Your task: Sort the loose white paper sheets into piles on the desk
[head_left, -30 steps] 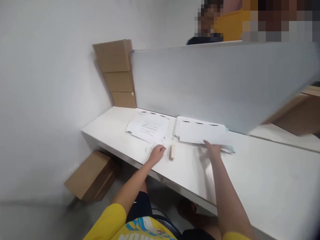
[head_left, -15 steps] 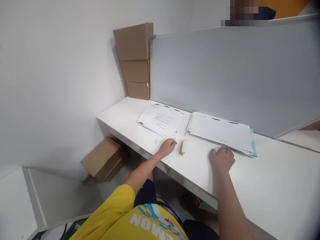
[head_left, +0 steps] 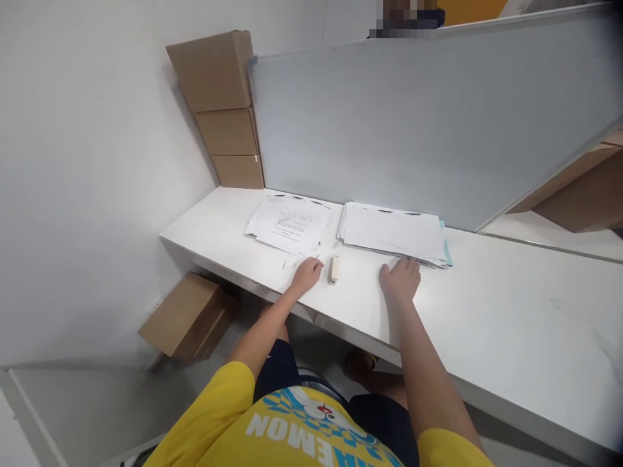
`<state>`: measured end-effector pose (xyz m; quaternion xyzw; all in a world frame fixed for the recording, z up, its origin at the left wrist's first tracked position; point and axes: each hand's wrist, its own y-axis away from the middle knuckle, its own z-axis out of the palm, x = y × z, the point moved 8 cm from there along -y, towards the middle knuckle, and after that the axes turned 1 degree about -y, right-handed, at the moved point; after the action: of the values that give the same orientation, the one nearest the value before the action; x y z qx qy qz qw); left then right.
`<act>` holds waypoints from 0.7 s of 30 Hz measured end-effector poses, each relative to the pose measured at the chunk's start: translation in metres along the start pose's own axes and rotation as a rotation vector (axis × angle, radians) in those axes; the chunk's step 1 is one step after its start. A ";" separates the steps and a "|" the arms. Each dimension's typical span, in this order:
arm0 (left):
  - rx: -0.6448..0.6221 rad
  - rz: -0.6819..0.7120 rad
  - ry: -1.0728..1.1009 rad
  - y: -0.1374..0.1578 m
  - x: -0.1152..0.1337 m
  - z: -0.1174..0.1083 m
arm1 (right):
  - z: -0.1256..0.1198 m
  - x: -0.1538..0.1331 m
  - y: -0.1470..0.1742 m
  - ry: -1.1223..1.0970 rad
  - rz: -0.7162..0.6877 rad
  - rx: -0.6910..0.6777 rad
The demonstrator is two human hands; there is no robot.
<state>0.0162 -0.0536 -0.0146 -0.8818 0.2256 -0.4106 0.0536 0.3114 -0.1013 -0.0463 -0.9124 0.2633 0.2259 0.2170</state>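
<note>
My left hand [head_left: 307, 275] rests on the white desk with its fingers curled together. Whatever they may hold is hidden. Just right of it lies a small cream stapler [head_left: 334, 270], apart from both hands. Beyond my left hand is a spread of printed sheets [head_left: 292, 224]. My right hand [head_left: 401, 280] lies on the desk, fingers stretched forward and slightly apart. Its fingertips meet the near edge of a thick paper stack [head_left: 389, 228], which has a light blue sheet showing at its right end.
Small scraps [head_left: 284, 264] lie left of my left hand. A grey-white partition [head_left: 389, 130] stands along the desk's [head_left: 511, 311] back edge. Stacked cardboard boxes [head_left: 219, 78] rise at the back left, and another carton [head_left: 180, 314] sits below the desk. Someone is partly visible beyond the partition.
The view has swung right, so everything appears further left. My right hand's fingers have straightened from a curl towards the paper stack's near edge. My left hand keeps its place by the stapler.
</note>
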 end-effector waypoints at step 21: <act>-0.003 0.060 -0.013 -0.017 0.005 -0.006 | 0.006 -0.045 -0.011 0.205 -0.336 -0.142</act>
<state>0.0209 -0.0402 -0.0026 -0.8773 0.2524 -0.4029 0.0662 0.2815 -0.0725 -0.0245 -0.9747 0.1114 0.1106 0.1589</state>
